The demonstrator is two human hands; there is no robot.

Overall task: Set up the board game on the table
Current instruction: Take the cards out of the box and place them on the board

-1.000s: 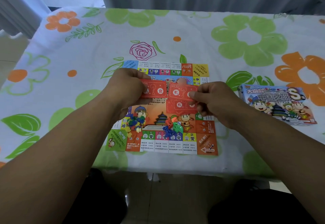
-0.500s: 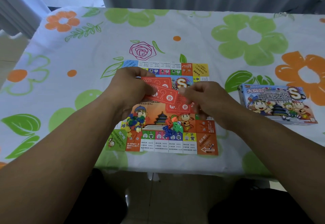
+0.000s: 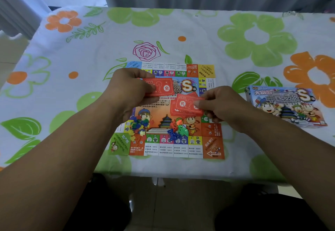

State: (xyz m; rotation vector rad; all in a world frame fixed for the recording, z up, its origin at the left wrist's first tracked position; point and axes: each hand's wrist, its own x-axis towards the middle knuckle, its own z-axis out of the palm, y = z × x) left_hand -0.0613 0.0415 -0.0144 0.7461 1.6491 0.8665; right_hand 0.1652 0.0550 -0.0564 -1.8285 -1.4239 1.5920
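Over the game board [image 3: 212,147], left hand [image 3: 126,91] and right hand [image 3: 220,106] each pinch red cards [image 3: 186,103].

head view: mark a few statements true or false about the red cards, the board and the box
1. The left hand grips a stack of red question-mark cards. True.
2. The right hand holds nothing. False: its fingers pinch fanned red cards.
3. The blue cardboard game box lies left of the colourful paper game board. False: it lies to the board's right, on the floral tablecloth.
4. Small coloured plastic pieces lie heaped on the board. True.
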